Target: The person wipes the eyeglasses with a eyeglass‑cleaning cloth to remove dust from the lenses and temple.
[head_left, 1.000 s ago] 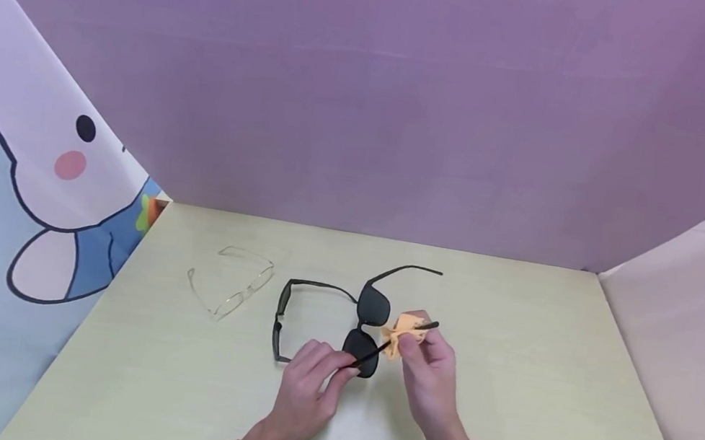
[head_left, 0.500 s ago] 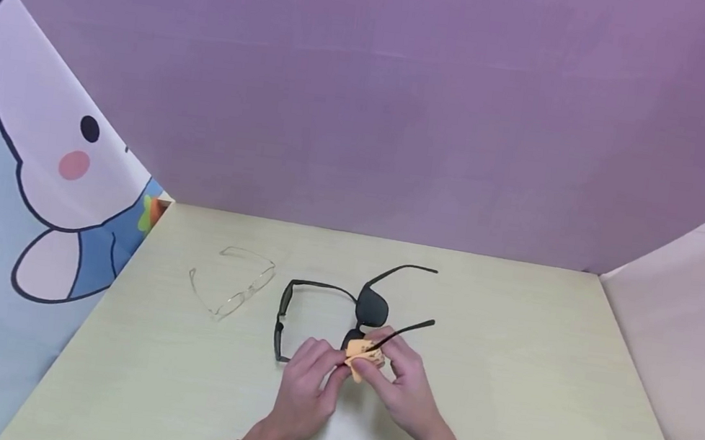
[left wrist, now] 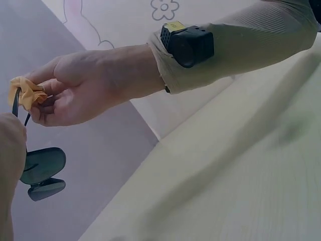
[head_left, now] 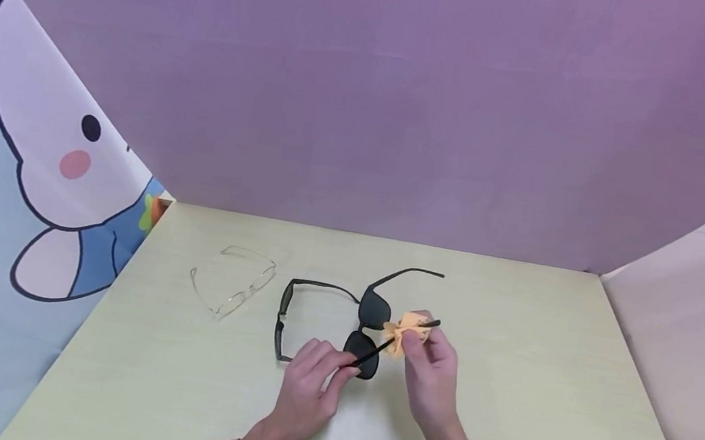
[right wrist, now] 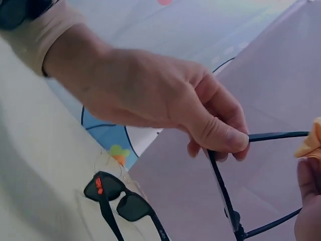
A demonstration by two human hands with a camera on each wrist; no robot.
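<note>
A pair of black sunglasses (head_left: 375,311) is held up with its temples unfolded. My left hand (head_left: 307,389) pinches the near temple close to the hinge, between thumb and fingers. Farther along that temple, my right hand (head_left: 434,389) pinches a folded orange cloth (head_left: 402,325) around it, near the tip. The right wrist view shows the left thumb (right wrist: 230,139) on the frame corner, with the cloth (right wrist: 312,143) at the right edge. In the left wrist view, the dark lenses (left wrist: 45,165) hang below the cloth, and the left hand (left wrist: 10,160) is partly cut off.
A second pair of black sunglasses (head_left: 283,303) lies on the pale table (head_left: 542,387), left of the held pair. Thin clear-lensed glasses (head_left: 230,304) lie farther left. A purple panel (head_left: 364,120) stands behind, with printed cloth walls at both sides.
Half a second ago the right hand and cloth were close to the left hand; now they are back near the temple tip, as a second ago. The left hand has stayed in place.
</note>
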